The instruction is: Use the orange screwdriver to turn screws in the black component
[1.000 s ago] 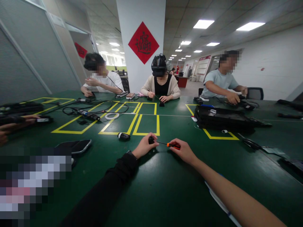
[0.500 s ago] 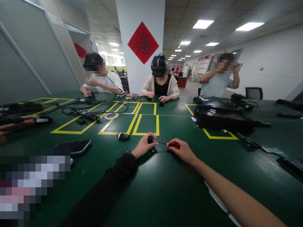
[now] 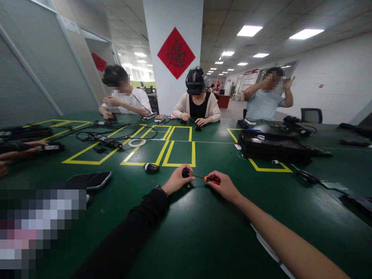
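Near the middle of the green table [image 3: 174, 232], my left hand [image 3: 178, 180] grips a small round black part [image 3: 185, 173] between thumb and fingers. My right hand [image 3: 225, 186] is closed on the orange and black handle of a screwdriver [image 3: 212, 180]. Its thin shaft points left, and the tip reaches the black part at my left fingertips; the exact contact is too small to make out. A black oval object with a white edge [image 3: 151, 167] lies to the left of my left hand.
A dark phone-like device [image 3: 91, 180] lies at the left, with tangled cables [image 3: 107, 140] beyond it. Black equipment [image 3: 270, 145] stands at the right, near a black cabled device [image 3: 308, 177]. Three people sit across the table; another person's hand [image 3: 36, 146] shows at far left.
The black part in my left hand has turned or shifted slightly. Both my hands stay nearly in place. The person at the far right has moved their head and hands a little.
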Action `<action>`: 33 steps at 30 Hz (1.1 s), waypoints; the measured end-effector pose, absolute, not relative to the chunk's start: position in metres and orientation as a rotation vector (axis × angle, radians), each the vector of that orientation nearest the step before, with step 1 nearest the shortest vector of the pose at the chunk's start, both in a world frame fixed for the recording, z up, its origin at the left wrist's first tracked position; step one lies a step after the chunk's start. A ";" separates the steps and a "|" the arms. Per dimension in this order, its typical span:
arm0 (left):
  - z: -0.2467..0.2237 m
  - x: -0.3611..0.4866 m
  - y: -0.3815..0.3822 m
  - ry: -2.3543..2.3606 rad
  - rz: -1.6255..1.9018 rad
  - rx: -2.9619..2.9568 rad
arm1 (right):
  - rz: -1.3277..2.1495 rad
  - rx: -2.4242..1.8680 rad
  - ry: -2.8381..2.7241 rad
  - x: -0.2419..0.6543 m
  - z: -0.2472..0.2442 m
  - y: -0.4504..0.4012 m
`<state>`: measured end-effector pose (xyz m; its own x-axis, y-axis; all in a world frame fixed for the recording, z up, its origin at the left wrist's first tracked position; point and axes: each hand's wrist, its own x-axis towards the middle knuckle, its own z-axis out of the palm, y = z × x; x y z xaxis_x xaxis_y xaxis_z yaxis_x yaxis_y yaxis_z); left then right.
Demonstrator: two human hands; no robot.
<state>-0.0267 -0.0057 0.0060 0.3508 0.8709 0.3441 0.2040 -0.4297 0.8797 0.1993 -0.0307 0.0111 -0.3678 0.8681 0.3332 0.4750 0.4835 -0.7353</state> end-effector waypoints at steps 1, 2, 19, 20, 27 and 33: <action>0.006 -0.026 -0.006 0.947 1.097 1.848 | 0.691 -1.107 -2.011 0.199 0.011 -0.031; 0.007 -0.026 -0.006 0.959 1.097 1.853 | 0.682 -1.109 -2.009 0.199 0.010 -0.030; 0.012 -0.024 -0.010 1.091 1.117 1.918 | 0.529 -1.145 -2.061 0.197 0.013 -0.031; 0.012 -0.025 -0.009 1.090 1.118 1.926 | 0.528 -1.148 -2.058 0.197 0.012 -0.031; 0.009 -0.025 -0.007 1.059 1.131 1.933 | 0.490 -1.191 -2.108 0.201 0.011 -0.026; 0.009 -0.025 -0.008 1.062 1.121 1.905 | 0.488 -1.191 -2.072 0.201 0.013 -0.030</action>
<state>-0.0246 -0.0077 0.0094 0.2975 0.8868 0.3536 0.3053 -0.4393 0.8448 0.2008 -0.0299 0.0126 -0.3424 0.8607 0.3767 0.6023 0.5088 -0.6152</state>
